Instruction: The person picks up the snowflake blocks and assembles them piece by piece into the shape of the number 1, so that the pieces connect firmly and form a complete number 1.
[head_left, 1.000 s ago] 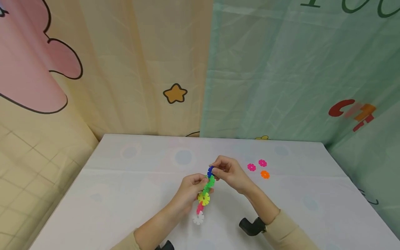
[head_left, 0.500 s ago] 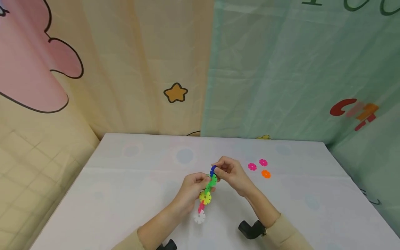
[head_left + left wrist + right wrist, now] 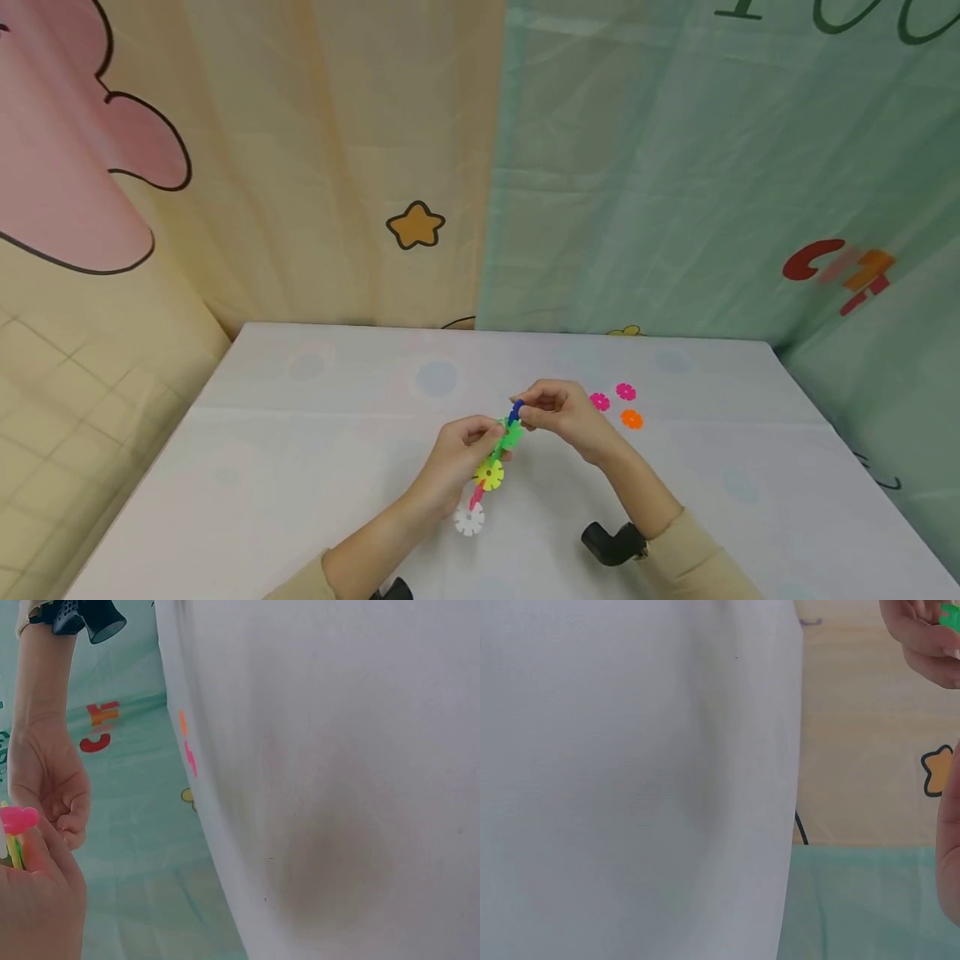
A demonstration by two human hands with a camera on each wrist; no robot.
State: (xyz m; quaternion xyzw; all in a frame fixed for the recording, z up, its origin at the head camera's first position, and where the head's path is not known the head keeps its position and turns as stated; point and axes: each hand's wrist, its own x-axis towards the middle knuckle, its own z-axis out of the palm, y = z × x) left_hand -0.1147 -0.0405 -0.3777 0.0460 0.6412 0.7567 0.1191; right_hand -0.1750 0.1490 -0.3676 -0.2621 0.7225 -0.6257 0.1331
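A chain of notched plastic discs slants through the middle of the head view. My left hand grips it by the green discs, thumb on top. Below that grip come a yellow disc, a pink disc seen nearly edge-on, and a white disc at the lower end. My right hand pinches the blue disc at the upper end, right at the green one. Part of the green section is hidden behind the left thumb. In the left wrist view the pink disc shows beside the left hand.
Two pink discs and an orange disc lie on the white table, beyond the right hand. Black wrist mounts sit on both forearms. Printed curtains hang behind the table.
The blue disc has turned more edge-on in the right fingers, and the right hand has shifted slightly right. The chain's white end has swung a little left. The left hand keeps its grip.
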